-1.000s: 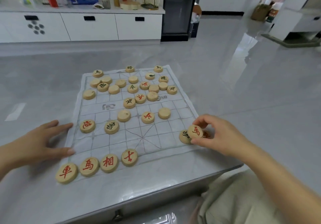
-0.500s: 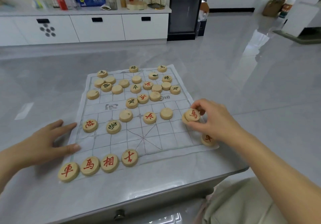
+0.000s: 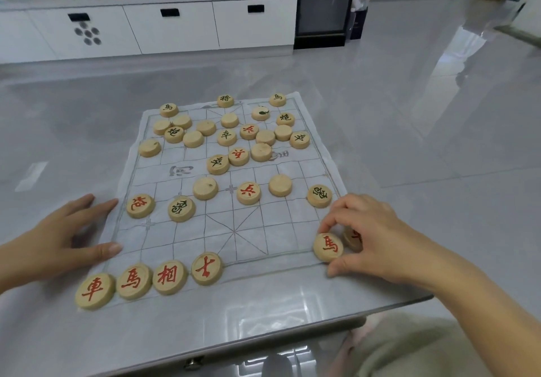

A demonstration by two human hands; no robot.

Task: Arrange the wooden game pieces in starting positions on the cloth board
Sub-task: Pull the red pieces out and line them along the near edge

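A white cloth board [image 3: 234, 230] with a drawn grid lies on the grey table. My right hand [image 3: 371, 239] pinches a red-lettered horse piece [image 3: 328, 247] at the board's near right corner; another red piece [image 3: 352, 239] sits half hidden under its fingers. A black-lettered piece [image 3: 319, 196] lies just beyond that hand. My left hand [image 3: 55, 245] lies flat on the cloth's left edge, fingers straight. Four red pieces [image 3: 146, 281] form a row along the near left edge. Several more wooden pieces [image 3: 231, 136], some face down, are scattered over the far half.
The grey table's [image 3: 205, 332] near edge runs just below the cloth. Behind it stretches a glossy grey floor. White cabinets [image 3: 169, 28] with clutter on top line the far wall, and a dark fridge [image 3: 325, 5] stands to their right.
My right hand carried the red horse piece from the right-side middle down to the near right corner, leaving the black-lettered piece behind. The left hand stayed on the cloth.
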